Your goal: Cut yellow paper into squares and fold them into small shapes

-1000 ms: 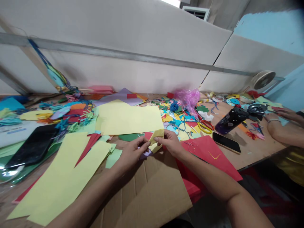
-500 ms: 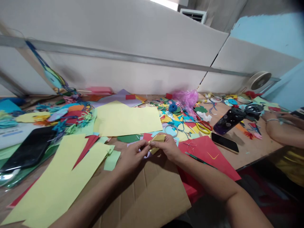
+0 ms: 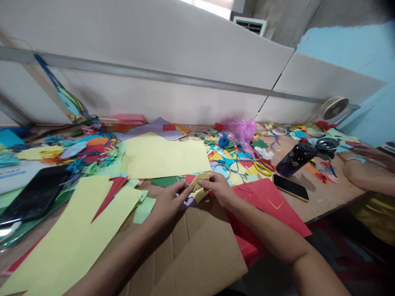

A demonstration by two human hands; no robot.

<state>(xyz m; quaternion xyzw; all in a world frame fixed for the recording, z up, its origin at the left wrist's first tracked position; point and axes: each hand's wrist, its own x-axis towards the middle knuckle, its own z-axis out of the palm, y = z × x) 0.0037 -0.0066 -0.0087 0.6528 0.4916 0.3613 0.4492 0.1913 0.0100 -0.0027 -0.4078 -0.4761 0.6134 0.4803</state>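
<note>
A small folded piece of yellow paper (image 3: 199,194) is pinched between my two hands, above the far edge of a brown cardboard sheet (image 3: 191,246). My left hand (image 3: 174,197) is closed on the paper's left side, thumb and fingers together. From the right, my right hand (image 3: 217,188) grips the same paper with its thumb on top. Just beyond my hands lie a large pale yellow sheet (image 3: 166,158) and scraps of paper. Red paper (image 3: 259,201) spreads beside my right forearm. Long yellow strips (image 3: 70,234) lie left of my left forearm.
Yellow-handled scissors (image 3: 262,168), a phone (image 3: 290,187) and a dark bottle (image 3: 291,158) stand or lie to the right. Blue yarn (image 3: 224,140) and a pink plastic bag (image 3: 242,130) are at the back. Another person's arm (image 3: 367,176) rests at the far right. A black phone-like object (image 3: 37,193) is left.
The yellow paper has turned, showing more of its folded face and a lower flap. My hands have shifted slightly apart. The dark green pen-like tool on the red paper is no longer visible.
</note>
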